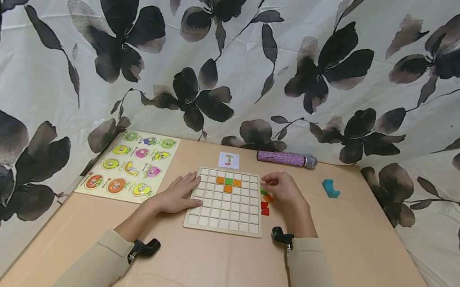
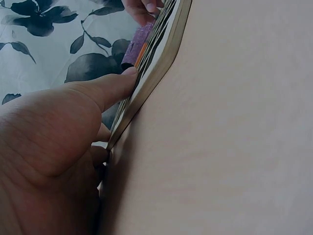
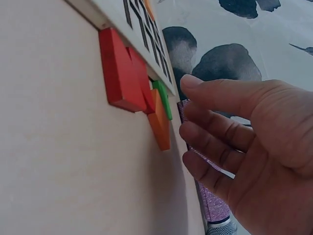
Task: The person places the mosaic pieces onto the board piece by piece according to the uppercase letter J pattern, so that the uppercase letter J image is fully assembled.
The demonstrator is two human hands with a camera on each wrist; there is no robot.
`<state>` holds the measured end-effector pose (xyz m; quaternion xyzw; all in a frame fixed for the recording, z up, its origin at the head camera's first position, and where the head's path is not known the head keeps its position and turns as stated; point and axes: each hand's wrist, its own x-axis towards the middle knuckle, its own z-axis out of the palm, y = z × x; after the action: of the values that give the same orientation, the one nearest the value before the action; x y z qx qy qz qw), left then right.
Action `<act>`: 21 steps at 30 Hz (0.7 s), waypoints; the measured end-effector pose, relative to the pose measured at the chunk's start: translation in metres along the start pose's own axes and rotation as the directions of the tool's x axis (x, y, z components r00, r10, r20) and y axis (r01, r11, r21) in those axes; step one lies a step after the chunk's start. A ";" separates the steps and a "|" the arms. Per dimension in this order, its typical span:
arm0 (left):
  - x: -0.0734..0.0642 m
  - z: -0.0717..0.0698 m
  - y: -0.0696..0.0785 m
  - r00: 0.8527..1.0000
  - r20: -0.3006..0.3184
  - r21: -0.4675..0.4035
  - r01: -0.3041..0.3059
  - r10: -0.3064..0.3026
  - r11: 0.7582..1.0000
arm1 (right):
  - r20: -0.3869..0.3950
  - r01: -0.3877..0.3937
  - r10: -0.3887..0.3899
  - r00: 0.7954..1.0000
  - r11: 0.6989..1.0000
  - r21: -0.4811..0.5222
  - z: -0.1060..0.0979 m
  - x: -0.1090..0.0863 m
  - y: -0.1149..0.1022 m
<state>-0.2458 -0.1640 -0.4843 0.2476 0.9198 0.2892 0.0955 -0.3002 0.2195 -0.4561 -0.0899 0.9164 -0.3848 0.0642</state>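
A wooden grid board (image 1: pixel 218 213) lies flat on the table, with a green tile (image 1: pixel 229 181) and several orange tiles (image 1: pixel 228 189) set near its top. My left hand (image 1: pixel 177 194) rests along the board's left edge, fingers extended and thumb (image 2: pixel 115 88) over its top. Beyond the right edge, my right hand (image 1: pixel 285 190) hovers with loosely bent fingers (image 3: pixel 210 142), nothing showing between them. Close to it lie red pieces (image 3: pixel 120 73), an orange piece (image 3: pixel 159 120) and a green piece (image 3: pixel 164 98); the hand partly covers these in the head view.
A small card (image 1: pixel 229 160) with a coloured grid pattern lies behind the board. A purple glittery microphone (image 1: pixel 281 158) is at the back. To the left lies a fruit picture sheet (image 1: pixel 108 172); a teal curved object (image 1: pixel 331 189) sits at right. Floral cloth (image 1: pixel 257 105) hangs behind the table.
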 end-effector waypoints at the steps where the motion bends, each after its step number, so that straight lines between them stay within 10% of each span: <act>1: 0.000 0.000 0.000 1.000 0.001 0.000 0.003 -0.003 1.000 | 0.004 0.005 -0.005 1.000 1.000 -0.005 0.000 0.000 0.001; 21: 0.001 0.001 0.000 1.000 0.004 0.006 0.005 -0.005 1.000 | 0.037 0.083 -0.081 0.996 0.994 -0.071 0.004 0.001 0.007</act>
<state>-0.2462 -0.1636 -0.4852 0.2462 0.9210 0.2857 0.0972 -0.3015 0.2210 -0.4635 -0.1363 0.9240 -0.3520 0.0606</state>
